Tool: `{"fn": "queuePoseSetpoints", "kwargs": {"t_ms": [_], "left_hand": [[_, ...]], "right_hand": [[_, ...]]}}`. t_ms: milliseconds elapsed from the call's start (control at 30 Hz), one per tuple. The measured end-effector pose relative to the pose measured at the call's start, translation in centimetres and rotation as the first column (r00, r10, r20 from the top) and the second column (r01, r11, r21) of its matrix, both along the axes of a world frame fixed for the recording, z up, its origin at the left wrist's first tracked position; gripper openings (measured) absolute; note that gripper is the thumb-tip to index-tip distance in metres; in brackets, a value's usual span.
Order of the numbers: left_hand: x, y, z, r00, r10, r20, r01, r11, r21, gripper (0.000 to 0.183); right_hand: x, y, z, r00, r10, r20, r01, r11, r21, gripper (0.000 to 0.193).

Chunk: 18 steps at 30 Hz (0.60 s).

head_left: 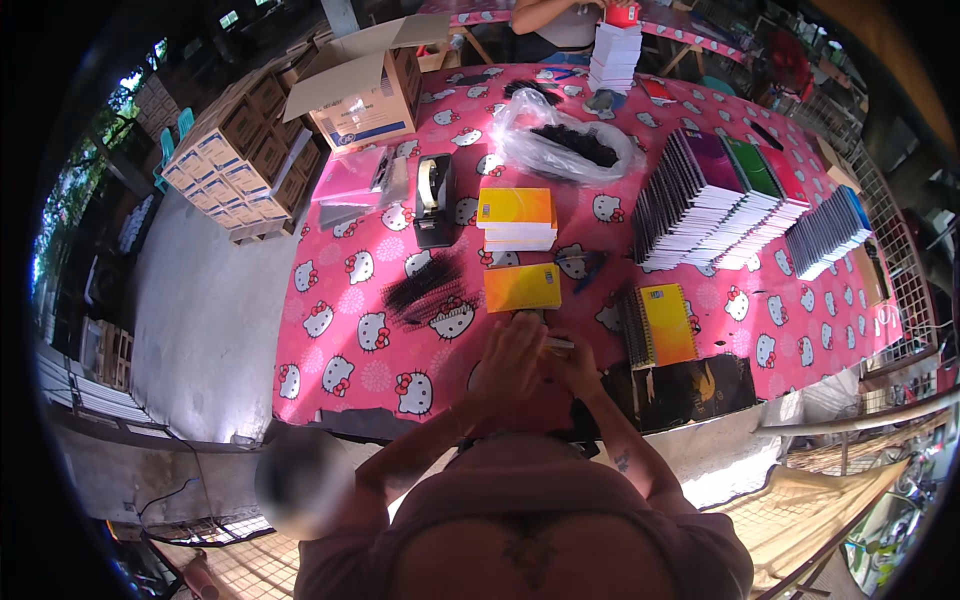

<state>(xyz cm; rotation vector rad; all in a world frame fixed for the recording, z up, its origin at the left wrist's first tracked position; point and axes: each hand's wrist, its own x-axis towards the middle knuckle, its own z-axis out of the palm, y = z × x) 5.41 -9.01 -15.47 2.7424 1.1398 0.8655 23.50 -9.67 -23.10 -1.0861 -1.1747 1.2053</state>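
Note:
My left hand [508, 362] and my right hand [577, 366] meet at the near edge of the table with the pink cartoon-cat cloth [340, 330]. The left hand's fingers are stretched out together and lean against the right hand. A small pale object [557, 343] sticks out between them, pinched by the right hand; most of it is hidden. Just beyond my fingers lies a yellow notebook [522, 287]. A loose heap of black binding coils [425, 291] lies to the left of it.
On the table are a stack of yellow notebooks [516, 219], a tape dispenser [433, 196], a clear bag of black coils [566, 146], fanned rows of notebooks [720, 205] and a yellow spiral notebook [667, 324]. Cardboard boxes [240, 150] stand left. Another person [556, 22] works at the far end.

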Motion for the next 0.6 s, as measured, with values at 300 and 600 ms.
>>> {"fn": "queuePoseSetpoints", "kwargs": {"t_ms": [300, 600], "left_hand": [[1.2, -0.6, 0.3, 0.971, 0.194, 0.143, -0.135, 0.930, -0.342, 0.066], [-7.9, 5.7, -4.2, 0.913, 0.402, 0.064, -0.395, 0.913, -0.096, 0.040]], "right_hand": [[0.2, -0.2, 0.6, 0.998, 0.055, -0.034, -0.058, 0.994, -0.090, 0.032], [0.3, 0.1, 1.8, 0.999, -0.006, 0.046, 0.008, 1.000, -0.027, 0.024]]}}
